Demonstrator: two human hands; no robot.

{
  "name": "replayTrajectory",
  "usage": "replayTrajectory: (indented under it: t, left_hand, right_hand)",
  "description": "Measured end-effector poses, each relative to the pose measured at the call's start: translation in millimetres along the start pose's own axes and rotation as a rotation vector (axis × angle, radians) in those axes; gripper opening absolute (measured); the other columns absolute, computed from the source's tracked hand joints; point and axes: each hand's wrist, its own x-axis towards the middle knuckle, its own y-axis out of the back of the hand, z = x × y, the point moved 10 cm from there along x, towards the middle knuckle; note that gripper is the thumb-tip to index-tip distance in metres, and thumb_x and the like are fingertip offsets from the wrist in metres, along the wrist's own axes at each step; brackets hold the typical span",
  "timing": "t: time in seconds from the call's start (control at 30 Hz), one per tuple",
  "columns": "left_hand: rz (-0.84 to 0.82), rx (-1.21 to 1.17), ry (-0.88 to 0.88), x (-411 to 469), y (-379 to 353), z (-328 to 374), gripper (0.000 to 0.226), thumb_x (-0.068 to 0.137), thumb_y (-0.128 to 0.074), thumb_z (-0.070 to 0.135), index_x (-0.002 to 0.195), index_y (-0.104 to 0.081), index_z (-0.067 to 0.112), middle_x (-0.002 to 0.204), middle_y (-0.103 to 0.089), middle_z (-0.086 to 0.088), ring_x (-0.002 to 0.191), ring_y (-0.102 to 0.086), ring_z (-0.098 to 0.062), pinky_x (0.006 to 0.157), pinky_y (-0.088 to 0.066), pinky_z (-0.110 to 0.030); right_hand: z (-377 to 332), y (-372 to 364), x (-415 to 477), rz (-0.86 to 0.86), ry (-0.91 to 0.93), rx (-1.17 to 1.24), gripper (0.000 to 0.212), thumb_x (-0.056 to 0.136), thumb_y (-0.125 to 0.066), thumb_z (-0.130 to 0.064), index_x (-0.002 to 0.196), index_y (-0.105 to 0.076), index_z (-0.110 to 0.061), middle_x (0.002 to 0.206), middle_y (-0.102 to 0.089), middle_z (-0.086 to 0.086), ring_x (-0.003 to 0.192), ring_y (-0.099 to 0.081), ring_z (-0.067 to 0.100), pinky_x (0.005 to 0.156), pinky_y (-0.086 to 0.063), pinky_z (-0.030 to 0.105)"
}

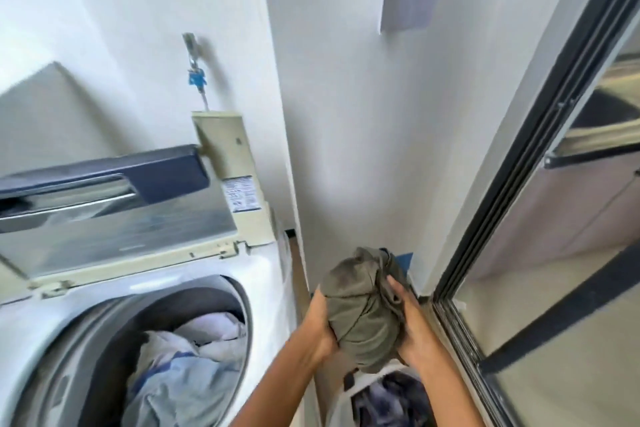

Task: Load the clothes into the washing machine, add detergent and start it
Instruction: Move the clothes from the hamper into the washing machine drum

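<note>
Olive-green bundle (360, 319) was gripped by left hand (320, 326) and right hand (412, 331), lower centre; a loose fold risked slipping out short of the drum (194, 302), lower left.

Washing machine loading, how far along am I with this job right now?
Partly loaded. Done: the lid is up and pale clothes lie in the drum. In hand: the left hand and right hand grip an olive bundle, held to the right of the washing machine, not yet over the opening. Left: that bundle, the dark clothes below the hands, then detergent, none in view, and starting it.
</note>
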Motion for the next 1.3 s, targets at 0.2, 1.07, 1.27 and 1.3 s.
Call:
replayTrajectory:
  t: [0.2,1.07,1.27,1.3]
  left_hand:
    - [0.063,0.154,-0.341,-99.6,67.6,107.4,0.027,0.091,-0.044,0.030,0.084,-0.068,0.019,0.077,-0.073,0.002,0.069,-0.066,-0.011,0.065,-0.048,-0.024]
    - [0.592,0.608,-1.061,-315.3,285.7,276.5,0.030,0.096,-0.042,0.005,0.080,-0.062,0.021,0.080,-0.062,0.009,0.068,-0.054,0.012,0.068,-0.041,-0.009]
    - [0.646,0.409,-1.139,-352.7,314.2,299.9,0.042,0.093,-0.035,-0.001,0.090,-0.066,0.026,0.098,-0.065,0.010,0.089,-0.056,-0.001,0.076,-0.042,-0.010]
    - [0.659,0.386,-1.152,-359.6,320.1,303.0,0.044,0.091,-0.033,-0.004,0.087,-0.066,0.025,0.097,-0.066,0.008,0.090,-0.057,-0.004,0.076,-0.043,-0.011]
  right_hand:
    - [-29.8,-119.5,-19.6,-0.042,0.190,-0.159,0.032,0.072,-0.075,-0.038,0.096,-0.065,-0.018,0.076,-0.075,-0.003,0.081,-0.068,0.021,0.061,-0.054,0.024]
    - [28.5,-402.4,-43.0,-0.510,0.314,-1.119,0.028,0.087,-0.059,-0.041,0.079,-0.067,-0.016,0.078,-0.068,-0.003,0.074,-0.063,0.010,0.066,-0.047,0.022]
    - [7.3,-390.4,-35.5,-0.563,0.500,-1.528,0.027,0.072,-0.078,-0.018,0.071,-0.051,-0.017,0.070,-0.054,-0.002,0.065,-0.050,0.014,0.058,-0.037,0.026]
    - [5.7,-383.9,-28.9,-0.543,0.511,-1.679,0.028,0.072,-0.077,-0.017,0.068,-0.050,-0.020,0.067,-0.050,-0.006,0.064,-0.047,0.012,0.057,-0.034,0.027]
